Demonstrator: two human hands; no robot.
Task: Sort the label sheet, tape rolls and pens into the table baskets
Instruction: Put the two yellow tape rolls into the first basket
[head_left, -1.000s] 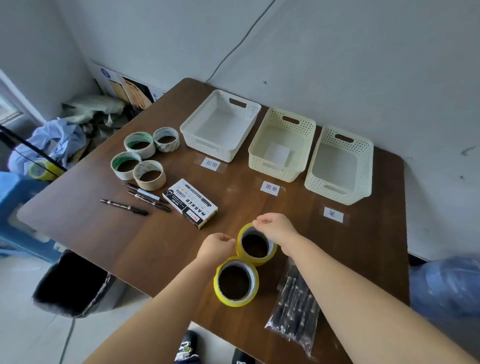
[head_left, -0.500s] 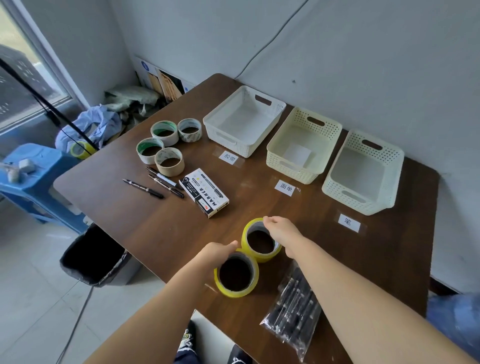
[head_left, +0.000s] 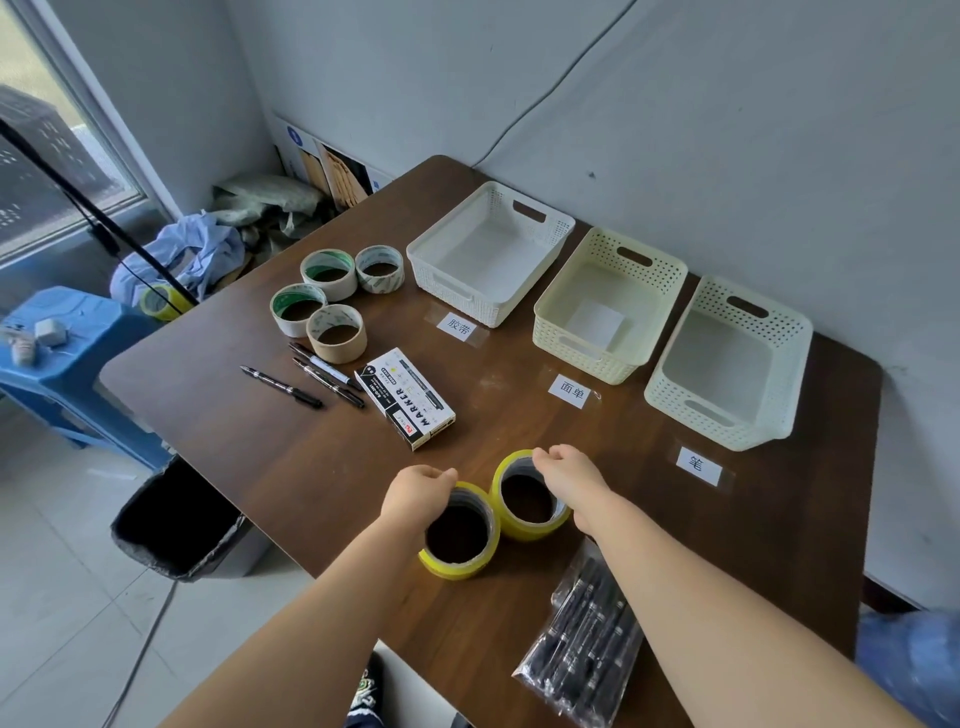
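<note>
Your left grip (head_left: 421, 491) pinches the near roll (head_left: 452, 569) by its rim, right grip (head_left: 569, 470) the far roll (head_left: 522, 532). Either slips, it's off the counter (head_left: 675, 545).

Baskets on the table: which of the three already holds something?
The middle basket: a white sheet lies on its floor. The left basket and the right basket show only bare floors.

Label sheet (head_left: 595, 321) in middle basket (head_left: 670, 270).

Grey walls (head_left: 727, 130), tiled floor (head_left: 62, 597), window (head_left: 31, 156) at left.
</note>
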